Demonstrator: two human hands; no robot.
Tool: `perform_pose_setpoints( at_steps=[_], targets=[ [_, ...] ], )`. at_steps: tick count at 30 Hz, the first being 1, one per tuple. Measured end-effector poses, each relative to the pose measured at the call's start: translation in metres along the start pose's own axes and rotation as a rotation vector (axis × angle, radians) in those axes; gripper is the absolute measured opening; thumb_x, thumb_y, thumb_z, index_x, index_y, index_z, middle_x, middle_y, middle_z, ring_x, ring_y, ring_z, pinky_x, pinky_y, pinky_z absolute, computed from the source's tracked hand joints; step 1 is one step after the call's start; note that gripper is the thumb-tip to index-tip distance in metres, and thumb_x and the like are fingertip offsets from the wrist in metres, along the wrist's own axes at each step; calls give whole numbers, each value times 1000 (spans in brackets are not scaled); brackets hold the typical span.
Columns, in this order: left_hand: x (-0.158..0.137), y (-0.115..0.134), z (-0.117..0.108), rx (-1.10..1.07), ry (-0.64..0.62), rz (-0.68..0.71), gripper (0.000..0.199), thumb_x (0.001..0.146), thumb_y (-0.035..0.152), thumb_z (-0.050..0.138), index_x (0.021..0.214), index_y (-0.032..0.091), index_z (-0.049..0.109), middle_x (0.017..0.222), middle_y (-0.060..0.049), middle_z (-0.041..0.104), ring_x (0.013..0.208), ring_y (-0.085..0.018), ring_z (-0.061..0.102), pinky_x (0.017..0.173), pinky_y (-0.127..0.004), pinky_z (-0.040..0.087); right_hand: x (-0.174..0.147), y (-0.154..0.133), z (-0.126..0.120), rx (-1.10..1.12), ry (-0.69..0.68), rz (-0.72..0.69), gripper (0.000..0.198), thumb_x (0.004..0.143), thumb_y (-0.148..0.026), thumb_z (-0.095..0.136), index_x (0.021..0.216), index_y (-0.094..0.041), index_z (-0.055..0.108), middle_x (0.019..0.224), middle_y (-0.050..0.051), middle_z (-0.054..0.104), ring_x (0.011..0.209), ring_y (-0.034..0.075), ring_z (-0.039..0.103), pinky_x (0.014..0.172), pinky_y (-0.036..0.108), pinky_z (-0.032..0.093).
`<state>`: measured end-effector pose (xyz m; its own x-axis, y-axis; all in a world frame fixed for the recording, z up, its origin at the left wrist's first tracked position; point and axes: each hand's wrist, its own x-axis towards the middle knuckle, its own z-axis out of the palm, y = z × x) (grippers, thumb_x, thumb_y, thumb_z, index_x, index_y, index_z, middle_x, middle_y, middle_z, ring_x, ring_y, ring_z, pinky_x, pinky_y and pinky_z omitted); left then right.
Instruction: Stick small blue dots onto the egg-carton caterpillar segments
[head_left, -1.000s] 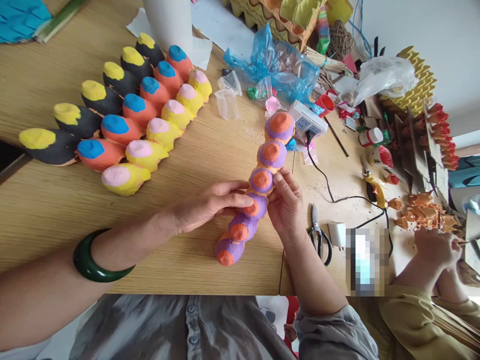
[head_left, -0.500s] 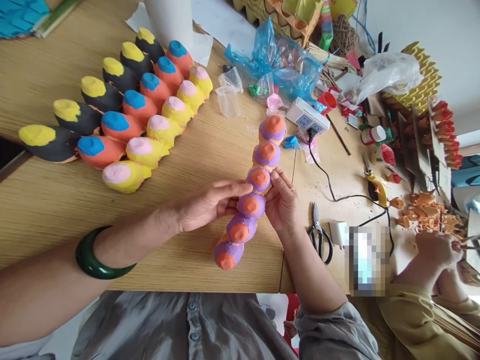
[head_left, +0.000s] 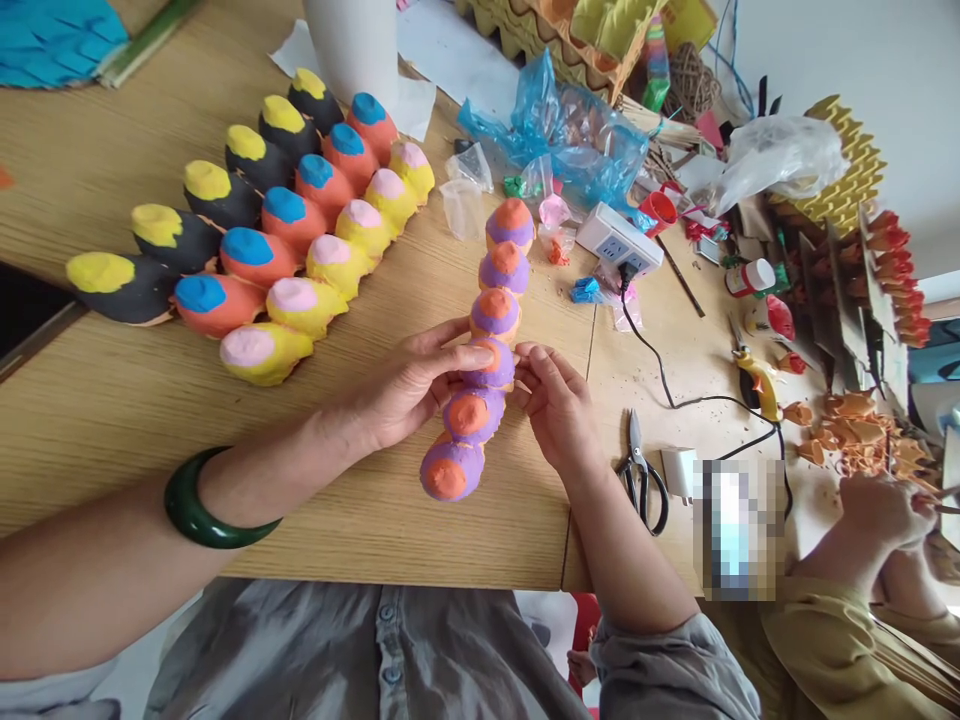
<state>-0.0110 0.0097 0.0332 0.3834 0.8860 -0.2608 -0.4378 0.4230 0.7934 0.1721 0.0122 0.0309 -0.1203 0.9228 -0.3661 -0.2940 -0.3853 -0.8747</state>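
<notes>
A strip of several rounded bumps (head_left: 472, 413), like a cut egg-carton row covered in purple clay with orange caps, stands out over the table at a slant. My left hand (head_left: 412, 388) grips it from the left, thumb across one bump and fingers beneath. At its right edge is my right hand (head_left: 561, 410), fingers bent together beside a middle bump; whether they touch the strip or pinch a small bit is unclear. Left of it lie matching rows in black with yellow caps (head_left: 154, 240), orange with blue caps (head_left: 244, 255) and yellow with pink caps (head_left: 304, 305).
On the right lie scissors (head_left: 637, 475), a white power strip (head_left: 619, 238) with a black cord, a white adapter (head_left: 679, 472) and a yellow-handled tool (head_left: 761, 385). Blue plastic bag (head_left: 577, 130) and clay packets sit behind. Another person's hands (head_left: 885, 510) work at far right.
The strip has shifted left and its near end has lifted. My left thumb now lies over a bump. My right hand has come off its hold to the strip's right edge.
</notes>
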Motion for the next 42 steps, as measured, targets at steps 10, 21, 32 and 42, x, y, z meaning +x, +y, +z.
perform_pose_setpoints(
  at_steps=[10, 21, 32, 42],
  targets=[
    [4, -2, 1, -195, 101, 87, 52, 78, 27, 90, 122, 19, 65, 96, 4, 70, 83, -11, 63, 70, -22, 51, -5, -1, 3, -2, -104, 91, 37, 74, -41, 95, 102, -24, 77, 95, -1, 77, 84, 13, 70, 76, 24, 61],
    [4, -2, -3, -186, 20, 218, 54, 80, 23, 85, 129, 20, 61, 90, 3, 70, 77, -13, 65, 70, -25, 54, -9, 6, 5, 9, -275, 289, 35, 70, -52, 96, 78, -22, 79, 76, -1, 74, 69, 12, 62, 71, 27, 53],
    [1, -7, -5, -57, -125, 186, 30, 94, 35, 77, 117, 19, 68, 97, -1, 66, 86, -14, 59, 72, -22, 50, -10, 4, 7, -77, -204, 88, 37, 72, -56, 94, 79, -24, 76, 75, -1, 71, 71, 15, 59, 74, 30, 51],
    [4, -8, -3, -199, -148, 9, 28, 89, 33, 80, 111, 16, 73, 94, -3, 71, 88, -15, 64, 78, -23, 52, -6, 6, 3, 15, -173, 141, 35, 71, -54, 94, 79, -24, 77, 74, -3, 70, 68, 13, 57, 67, 28, 47]
  ],
)
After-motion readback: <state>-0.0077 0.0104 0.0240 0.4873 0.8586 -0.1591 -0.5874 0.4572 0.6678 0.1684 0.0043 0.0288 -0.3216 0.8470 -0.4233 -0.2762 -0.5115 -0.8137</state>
